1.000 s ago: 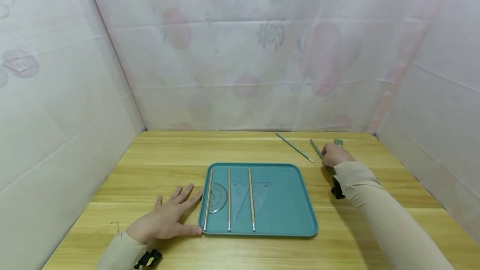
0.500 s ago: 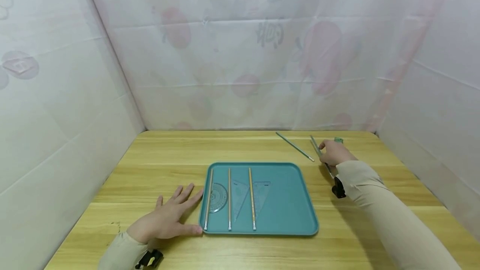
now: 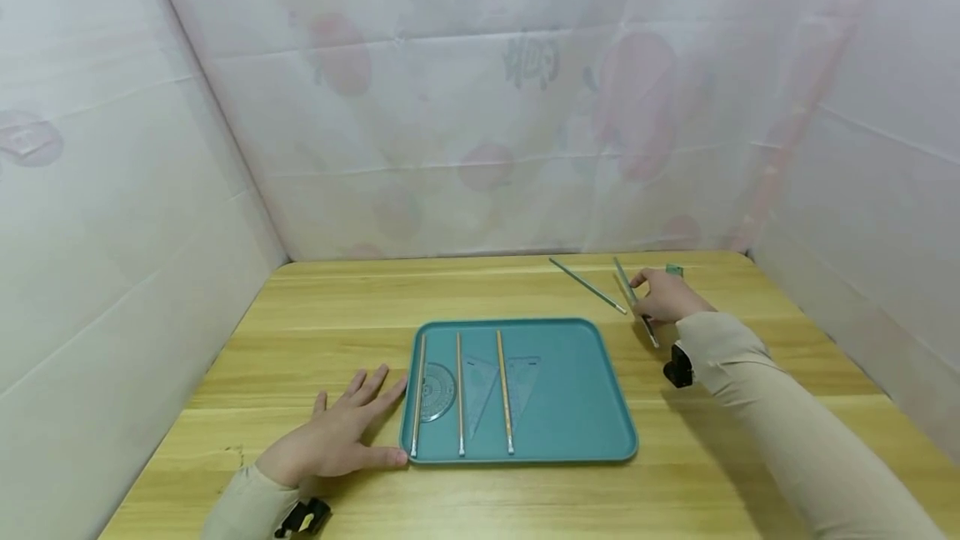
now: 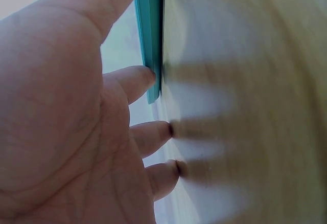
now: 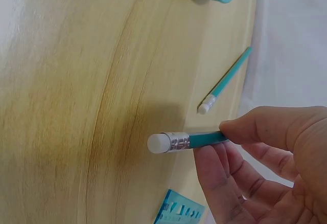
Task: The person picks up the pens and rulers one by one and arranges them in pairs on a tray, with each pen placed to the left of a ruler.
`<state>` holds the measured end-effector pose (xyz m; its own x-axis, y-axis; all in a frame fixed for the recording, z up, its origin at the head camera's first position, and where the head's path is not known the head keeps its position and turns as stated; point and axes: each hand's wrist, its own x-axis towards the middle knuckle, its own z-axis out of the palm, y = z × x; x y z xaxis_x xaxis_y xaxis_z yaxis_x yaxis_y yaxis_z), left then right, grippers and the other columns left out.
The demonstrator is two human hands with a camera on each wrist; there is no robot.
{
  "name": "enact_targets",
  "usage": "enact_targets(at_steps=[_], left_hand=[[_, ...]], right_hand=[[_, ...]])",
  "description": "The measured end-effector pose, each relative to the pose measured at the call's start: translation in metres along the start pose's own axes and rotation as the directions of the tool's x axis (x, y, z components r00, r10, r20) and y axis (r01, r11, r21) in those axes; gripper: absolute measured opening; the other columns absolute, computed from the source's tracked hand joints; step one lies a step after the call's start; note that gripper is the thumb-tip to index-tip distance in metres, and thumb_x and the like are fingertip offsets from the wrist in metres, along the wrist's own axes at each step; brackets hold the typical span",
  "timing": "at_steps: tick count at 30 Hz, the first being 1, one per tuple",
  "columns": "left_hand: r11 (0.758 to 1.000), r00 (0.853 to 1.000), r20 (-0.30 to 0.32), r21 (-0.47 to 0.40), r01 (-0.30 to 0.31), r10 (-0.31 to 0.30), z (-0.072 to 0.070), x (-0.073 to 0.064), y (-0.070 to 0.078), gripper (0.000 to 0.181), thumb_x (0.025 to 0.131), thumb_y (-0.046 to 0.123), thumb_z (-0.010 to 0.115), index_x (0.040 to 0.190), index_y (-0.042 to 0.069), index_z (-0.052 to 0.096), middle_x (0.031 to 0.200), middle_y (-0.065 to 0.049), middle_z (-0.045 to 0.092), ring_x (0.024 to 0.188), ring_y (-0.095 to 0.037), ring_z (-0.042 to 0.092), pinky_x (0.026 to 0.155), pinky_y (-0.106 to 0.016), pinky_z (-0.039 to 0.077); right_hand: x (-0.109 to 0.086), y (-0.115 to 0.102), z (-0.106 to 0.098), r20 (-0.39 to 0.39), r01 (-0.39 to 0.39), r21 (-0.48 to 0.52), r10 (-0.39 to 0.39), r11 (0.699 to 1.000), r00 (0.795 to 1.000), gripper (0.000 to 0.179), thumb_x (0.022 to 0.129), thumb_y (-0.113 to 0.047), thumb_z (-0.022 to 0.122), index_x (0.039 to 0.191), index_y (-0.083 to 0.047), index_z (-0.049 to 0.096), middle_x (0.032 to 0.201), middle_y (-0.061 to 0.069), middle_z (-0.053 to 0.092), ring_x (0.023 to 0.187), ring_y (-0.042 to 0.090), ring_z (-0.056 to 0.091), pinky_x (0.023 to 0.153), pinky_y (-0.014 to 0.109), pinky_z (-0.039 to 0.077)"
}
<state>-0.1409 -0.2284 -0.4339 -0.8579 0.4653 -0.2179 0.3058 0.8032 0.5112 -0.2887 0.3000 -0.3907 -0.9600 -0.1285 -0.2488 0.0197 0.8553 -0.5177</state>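
Observation:
My right hand [image 3: 670,297] is at the back right of the table, pinching a green pencil [image 5: 203,139] between thumb and fingers. Its white eraser and silver ferrule point away from the hand in the right wrist view. Spread out on the table, my left hand [image 3: 330,442] touches the left rim of a teal tray [image 3: 577,457] with thumb and index fingertip. Three wood-coloured pencils [image 3: 504,390] lie lengthwise on the tray. A clear protractor [image 3: 438,394] and two clear set squares [image 3: 480,394] lie there too, partly under the pencils.
Another green pencil [image 3: 587,285] lies on the table left of my right hand, behind the tray. Beyond the hand, the end of a green stencil ruler [image 5: 180,208] shows. Fabric walls [image 3: 480,132] enclose the table's back and sides.
My right hand has drawn slightly left with the green pencil, and the pencil's eraser end now shows below the hand. The left hand stays at the tray. The head view has shifted a little.

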Motion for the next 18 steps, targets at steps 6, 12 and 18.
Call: enact_targets(at_steps=[6, 12, 18], left_hand=[[1.0, 1.0, -0.002, 0.004, 0.009, -0.009, 0.0, -0.003, 0.0, 0.105, 0.091, 0.066, 0.076, 0.173, 0.025, 0.026, 0.181, -0.017, 0.011, 0.165, -0.054, 0.006, 0.11, -0.095, -0.001], [1.0, 1.0, 0.006, -0.006, 0.01, -0.01, 0.001, -0.005, -0.001, 0.105, 0.091, 0.066, 0.076, 0.173, 0.026, 0.025, 0.182, -0.017, 0.01, 0.165, -0.054, 0.005, 0.109, -0.095, -0.002], [1.0, 1.0, 0.015, -0.011, 0.005, -0.005, 0.001, -0.003, -0.002, 0.105, 0.091, 0.065, 0.077, 0.173, 0.027, 0.024, 0.182, -0.017, 0.009, 0.165, -0.055, 0.005, 0.109, -0.095, -0.004]], right_hand=[[-0.003, -0.004, 0.0, 0.005, 0.024, 0.039, -0.024, 0.999, 1.0, 0.059, 0.101, -0.006, 0.058, 0.152, 0.014, 0.038, 0.105, 0.025, 0.067, 0.077, 0.023, 0.068, 0.071, 0.038, 0.062], [-0.011, 0.001, 0.005, 0.003, 0.029, 0.084, -0.03, 0.996, 1.0, 0.058, 0.102, -0.007, 0.059, 0.152, 0.013, 0.039, 0.114, 0.029, 0.069, 0.08, 0.024, 0.069, 0.073, 0.039, 0.063], [-0.019, 0.005, 0.007, 0.001, 0.021, 0.13, -0.021, 0.991, 1.0, 0.058, 0.103, -0.008, 0.059, 0.153, 0.011, 0.039, 0.119, 0.032, 0.066, 0.085, 0.025, 0.071, 0.076, 0.04, 0.065]])
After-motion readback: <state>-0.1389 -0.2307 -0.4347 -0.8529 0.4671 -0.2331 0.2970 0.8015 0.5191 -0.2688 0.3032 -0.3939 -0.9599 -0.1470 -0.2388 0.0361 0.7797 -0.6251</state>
